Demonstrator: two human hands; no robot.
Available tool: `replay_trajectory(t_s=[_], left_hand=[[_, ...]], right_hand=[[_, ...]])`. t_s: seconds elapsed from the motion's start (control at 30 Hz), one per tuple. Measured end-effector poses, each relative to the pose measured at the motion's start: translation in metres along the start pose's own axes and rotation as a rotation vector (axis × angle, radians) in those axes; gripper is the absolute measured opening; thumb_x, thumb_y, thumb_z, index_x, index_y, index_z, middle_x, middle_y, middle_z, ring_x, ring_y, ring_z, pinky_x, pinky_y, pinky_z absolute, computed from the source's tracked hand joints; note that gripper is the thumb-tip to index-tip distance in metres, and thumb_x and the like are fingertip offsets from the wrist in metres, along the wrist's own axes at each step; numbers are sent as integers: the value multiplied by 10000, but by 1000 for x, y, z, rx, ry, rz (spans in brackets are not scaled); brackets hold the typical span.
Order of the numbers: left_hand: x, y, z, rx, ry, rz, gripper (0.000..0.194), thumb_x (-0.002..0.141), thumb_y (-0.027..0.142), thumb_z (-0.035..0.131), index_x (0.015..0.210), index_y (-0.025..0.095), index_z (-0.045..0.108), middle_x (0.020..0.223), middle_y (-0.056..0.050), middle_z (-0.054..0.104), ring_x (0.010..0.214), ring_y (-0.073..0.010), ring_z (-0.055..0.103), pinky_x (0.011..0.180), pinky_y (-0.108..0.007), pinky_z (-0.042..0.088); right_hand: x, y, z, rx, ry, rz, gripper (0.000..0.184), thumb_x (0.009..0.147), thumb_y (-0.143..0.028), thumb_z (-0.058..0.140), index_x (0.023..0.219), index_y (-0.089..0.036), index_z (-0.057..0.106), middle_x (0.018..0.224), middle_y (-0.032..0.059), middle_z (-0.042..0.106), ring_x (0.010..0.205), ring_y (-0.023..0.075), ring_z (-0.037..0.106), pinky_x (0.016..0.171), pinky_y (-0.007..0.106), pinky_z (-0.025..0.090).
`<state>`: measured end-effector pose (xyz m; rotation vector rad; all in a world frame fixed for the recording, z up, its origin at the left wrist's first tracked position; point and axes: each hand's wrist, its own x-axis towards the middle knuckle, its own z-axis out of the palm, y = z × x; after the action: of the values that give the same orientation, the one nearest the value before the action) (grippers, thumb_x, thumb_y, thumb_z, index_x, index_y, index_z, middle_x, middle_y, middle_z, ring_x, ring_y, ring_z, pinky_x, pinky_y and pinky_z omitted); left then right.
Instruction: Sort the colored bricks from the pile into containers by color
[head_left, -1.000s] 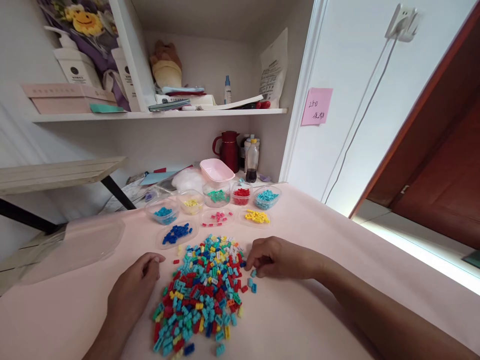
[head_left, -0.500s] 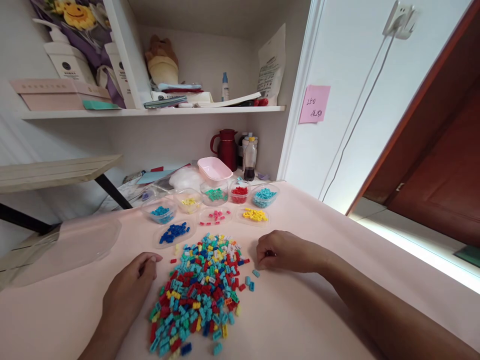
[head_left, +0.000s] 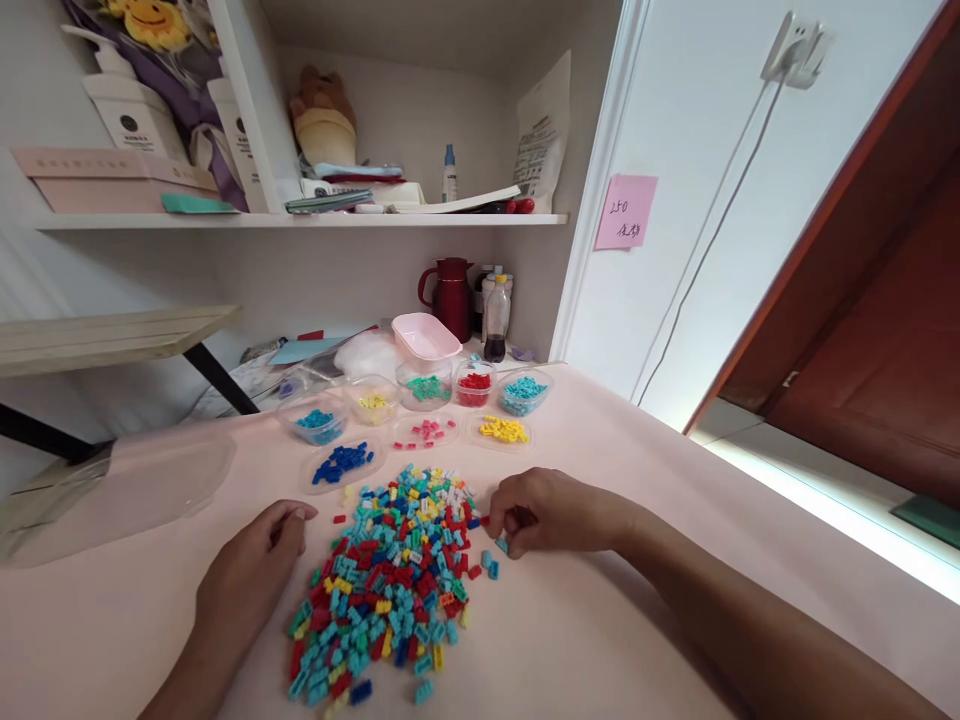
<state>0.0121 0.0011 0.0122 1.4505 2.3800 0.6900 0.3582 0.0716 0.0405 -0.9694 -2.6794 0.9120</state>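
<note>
A heap of small building bricks [head_left: 390,580] in mixed colours lies on the pink tabletop between my hands. My left hand [head_left: 251,560] rests left of the heap, fingers loosely curled and thumb against them; nothing shows in it. On the heap's right edge, my right hand [head_left: 547,510] has thumb and forefinger pinched at a turquoise brick [head_left: 502,546] lying on the table. A red brick [head_left: 484,520] sits by those fingertips, partly covered. Two more loose turquoise bricks [head_left: 490,565] lie just below.
Behind the heap stand clear tubs of sorted bricks: blue [head_left: 319,425], pale yellow [head_left: 373,402], green [head_left: 427,388], red [head_left: 475,385], turquoise [head_left: 524,392]. Lids hold dark blue [head_left: 343,463], pink [head_left: 426,432] and yellow bricks [head_left: 504,430]. A clear sheet [head_left: 150,490] lies left; a pink basin [head_left: 426,338] stands behind.
My right hand drew back to the right from the heap's edge, then came back left with its fingertips down at the loose turquoise brick. My left hand stays in place.
</note>
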Motion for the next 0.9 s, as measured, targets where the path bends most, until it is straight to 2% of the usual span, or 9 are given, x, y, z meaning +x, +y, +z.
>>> replay_trajectory(t_s=[0.17,0.33,0.5,0.67,0.77,0.9], left_hand=[[0,0,0,-6,-13,15,345,834,468,349,956,303,626,730,46,661,722,-183,632,585,-248,416],[-2,-1,-1,-9,-17,12,344,840,468,344,960,303,621,736,46,663,744,-183,638,594,-245,422],[1,-4,0,-46,-29,65,339,836,478,350,922,297,624,697,46,666,723,-185,649,612,-244,444],[9,-13,2,-112,-6,87,289,794,460,415,856,316,658,897,49,729,833,-201,664,717,-259,480],[13,-17,3,-137,15,102,273,778,462,441,838,317,665,958,47,733,886,-216,664,758,-273,492],[14,-17,2,-154,-7,110,287,773,472,431,837,315,662,955,43,734,912,-222,663,793,-287,496]], right_hand=[[0,1,1,32,-1,34,199,667,-134,669,848,-216,682,791,-37,661,699,103,575,609,192,396],[2,1,-1,63,-46,71,231,677,-270,727,895,-212,681,771,-27,658,675,112,574,584,195,394],[5,-4,2,-22,18,29,167,652,-195,729,815,-212,698,789,-32,675,688,108,585,605,189,386],[9,3,5,53,11,1,214,657,-154,695,859,-217,724,794,-28,688,693,110,606,614,181,418],[12,14,-8,103,78,16,205,651,-138,679,838,-200,736,778,-12,692,693,119,611,616,190,437],[20,31,-55,236,228,102,180,679,-132,631,829,-160,728,686,3,670,616,123,609,573,208,469]])
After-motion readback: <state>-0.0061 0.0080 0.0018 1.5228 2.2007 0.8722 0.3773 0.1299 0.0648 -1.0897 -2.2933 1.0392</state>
